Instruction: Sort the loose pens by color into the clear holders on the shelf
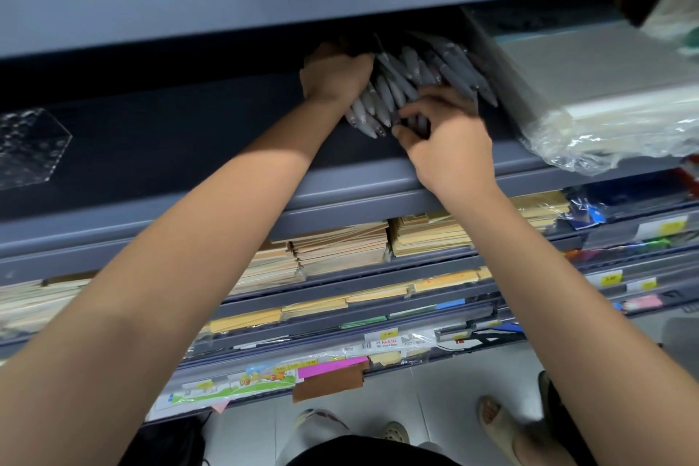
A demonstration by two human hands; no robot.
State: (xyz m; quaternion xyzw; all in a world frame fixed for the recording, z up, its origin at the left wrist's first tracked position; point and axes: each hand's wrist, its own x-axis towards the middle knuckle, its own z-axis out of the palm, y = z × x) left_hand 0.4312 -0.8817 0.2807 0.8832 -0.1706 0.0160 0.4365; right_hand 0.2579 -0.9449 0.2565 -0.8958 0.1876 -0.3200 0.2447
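Grey pens (401, 87) are bundled far back on the shelf (340, 178), between both hands. Their near ends are pinched by the curled right hand (446, 140). The left hand (336, 76) is set against the bundle's left side; its fingers are hidden, so its grip cannot be told. The pens are judged light, stiff and slippery, best taken mid-barrel. A clear holder (30, 144) sits well left.
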